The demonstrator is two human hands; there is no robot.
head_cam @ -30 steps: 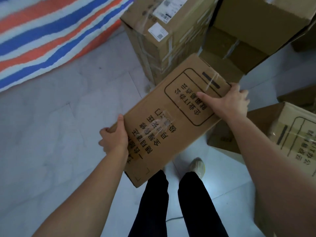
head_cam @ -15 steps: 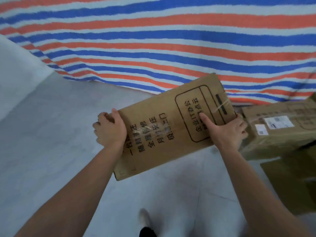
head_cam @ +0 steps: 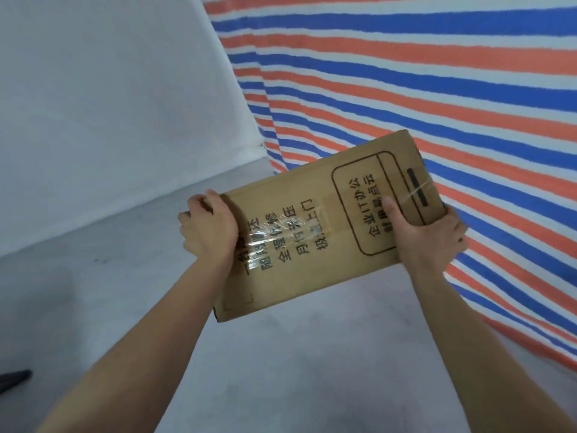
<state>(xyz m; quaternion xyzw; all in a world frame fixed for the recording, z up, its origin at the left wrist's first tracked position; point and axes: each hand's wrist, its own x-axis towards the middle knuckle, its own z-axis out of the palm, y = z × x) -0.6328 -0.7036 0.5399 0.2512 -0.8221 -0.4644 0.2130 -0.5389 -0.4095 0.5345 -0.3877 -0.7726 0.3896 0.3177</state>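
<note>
A flat brown cardboard box [head_cam: 299, 270] with black printed characters and clear tape hangs in the air in front of me, tilted with its right end higher. My left hand [head_cam: 209, 229] grips its left edge, thumb on top and fingers wrapped behind. At the right end, my right hand [head_cam: 427, 235] holds the box with the thumb laid across the printed frame and the fingers curled under the edge.
A red, blue and white striped tarp [head_cam: 437, 89] hangs or lies across the right and upper part of the view. A pale wall [head_cam: 109, 104] fills the upper left, meeting the grey floor [head_cam: 312, 370]. A dark object [head_cam: 14, 378] shows at the left edge.
The view has swung left, away from the stacked boxes, toward the wall and tarp. Both hands keep the same hold on the box, which has stayed in front of me.
</note>
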